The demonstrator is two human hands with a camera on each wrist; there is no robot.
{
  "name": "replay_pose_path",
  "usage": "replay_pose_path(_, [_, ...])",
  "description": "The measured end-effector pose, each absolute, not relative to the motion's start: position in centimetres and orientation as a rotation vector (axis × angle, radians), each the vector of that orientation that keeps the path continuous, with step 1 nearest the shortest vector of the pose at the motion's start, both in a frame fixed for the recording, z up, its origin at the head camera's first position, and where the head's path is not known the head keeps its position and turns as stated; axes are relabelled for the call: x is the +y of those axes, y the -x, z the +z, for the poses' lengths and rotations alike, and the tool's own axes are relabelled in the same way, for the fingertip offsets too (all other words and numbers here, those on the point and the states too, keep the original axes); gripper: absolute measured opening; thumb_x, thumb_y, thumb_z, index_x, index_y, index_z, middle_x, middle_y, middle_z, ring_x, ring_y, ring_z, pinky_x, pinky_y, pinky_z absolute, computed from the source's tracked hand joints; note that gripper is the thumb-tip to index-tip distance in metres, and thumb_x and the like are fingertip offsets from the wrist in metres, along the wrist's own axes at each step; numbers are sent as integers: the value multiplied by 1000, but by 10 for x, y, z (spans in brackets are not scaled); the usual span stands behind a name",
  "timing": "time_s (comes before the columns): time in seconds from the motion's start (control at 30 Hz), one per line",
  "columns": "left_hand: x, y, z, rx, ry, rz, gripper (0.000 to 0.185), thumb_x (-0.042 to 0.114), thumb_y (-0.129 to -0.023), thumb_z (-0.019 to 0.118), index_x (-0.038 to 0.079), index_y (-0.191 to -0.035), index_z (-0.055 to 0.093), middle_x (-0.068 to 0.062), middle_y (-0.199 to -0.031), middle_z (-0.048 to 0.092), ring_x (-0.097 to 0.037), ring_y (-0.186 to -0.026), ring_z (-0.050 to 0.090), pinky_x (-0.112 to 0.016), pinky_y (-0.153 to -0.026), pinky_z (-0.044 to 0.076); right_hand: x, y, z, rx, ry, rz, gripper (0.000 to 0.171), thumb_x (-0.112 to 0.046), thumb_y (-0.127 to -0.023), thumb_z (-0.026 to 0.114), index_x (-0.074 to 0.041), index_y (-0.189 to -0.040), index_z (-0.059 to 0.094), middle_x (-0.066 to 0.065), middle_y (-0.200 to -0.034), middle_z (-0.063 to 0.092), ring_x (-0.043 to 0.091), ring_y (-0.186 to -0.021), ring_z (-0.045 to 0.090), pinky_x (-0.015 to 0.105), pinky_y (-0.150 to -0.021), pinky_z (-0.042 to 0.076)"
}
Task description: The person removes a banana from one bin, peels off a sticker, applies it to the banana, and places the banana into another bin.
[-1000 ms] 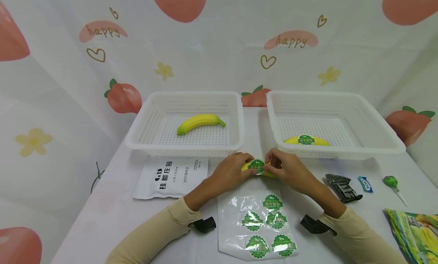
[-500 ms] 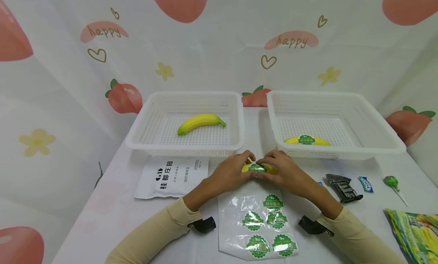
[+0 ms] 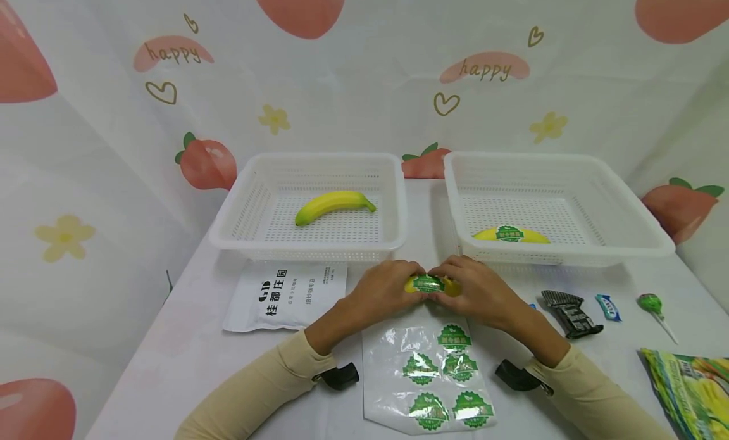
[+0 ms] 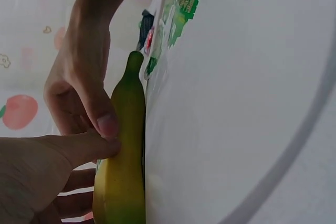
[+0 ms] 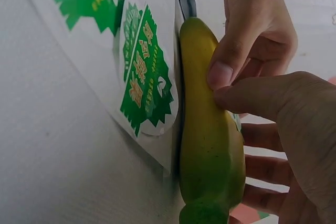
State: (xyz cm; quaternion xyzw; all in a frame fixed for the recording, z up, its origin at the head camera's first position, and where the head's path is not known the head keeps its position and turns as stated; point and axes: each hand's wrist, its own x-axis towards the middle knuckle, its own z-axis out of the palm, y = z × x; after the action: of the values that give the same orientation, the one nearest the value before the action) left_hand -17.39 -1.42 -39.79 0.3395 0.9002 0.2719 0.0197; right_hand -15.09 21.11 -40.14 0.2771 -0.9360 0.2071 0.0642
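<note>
A yellow banana (image 3: 452,289) with green ends lies crosswise on the table just in front of the baskets. Across its upper side is a round green sticker (image 3: 428,283). My left hand (image 3: 383,289) grips the banana from the left, and my right hand (image 3: 484,293) grips it from the right. Both thumbs (image 4: 107,125) press the near side, tips side by side, in the left wrist view. Fingers (image 5: 266,169) curl over its far side in the right wrist view. Toward me lies a clear sheet (image 3: 393,402) with several green stickers (image 3: 429,410).
The left white basket (image 3: 307,244) holds a plain banana (image 3: 333,206). In the right white basket (image 3: 569,253) lies a stickered banana (image 3: 535,236). A white pouch (image 3: 285,297) is at left. At right are a black wrapper (image 3: 571,313), blue candy (image 3: 609,307), lollipop (image 3: 650,302) and yellow-green packet (image 3: 691,389).
My right hand has come down from the sticker's right edge to close around the banana. Both thumbs have drawn together, and the sticker lies closer against the peel.
</note>
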Motion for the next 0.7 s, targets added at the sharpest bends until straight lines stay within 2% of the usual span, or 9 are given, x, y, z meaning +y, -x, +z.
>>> replay_pose_path(0.33, [-15,171,-397,2817,-1101,831,30,25,-93,83,8,-116,73,0,-100,75,-10,-81,62,-23,-69,49,212,149,-394,-2891,-850,636,35,-25,-92,84,-8,-121,74,4,-115,71,19,-100,65,44,-87,57])
replay_pose_path(0.5, [-16,173,-397,2805,-1080,836,30,28,-94,83,9,-117,75,1,-100,76,-9,-83,63,-24,-72,51,222,152,-383,-3028,-856,738,40,-23,-94,81,-7,-130,71,4,-121,72,20,-104,65,45,-90,57])
replay_pose_path(0.63, [-15,174,-397,2805,-1050,808,33,29,-95,82,9,-121,74,1,-105,76,-11,-87,64,-26,-76,52,232,154,-376,-3128,-824,850,43,-17,-92,81,-4,-131,69,4,-118,72,19,-102,65,39,-85,56])
replay_pose_path(0.7, [-13,173,-396,2808,-1060,782,36,30,-96,81,9,-124,73,-1,-112,76,-13,-95,67,-29,-82,54,235,155,-374,-3143,-834,880,41,-17,-92,82,-4,-129,70,2,-116,72,18,-101,65,36,-83,55])
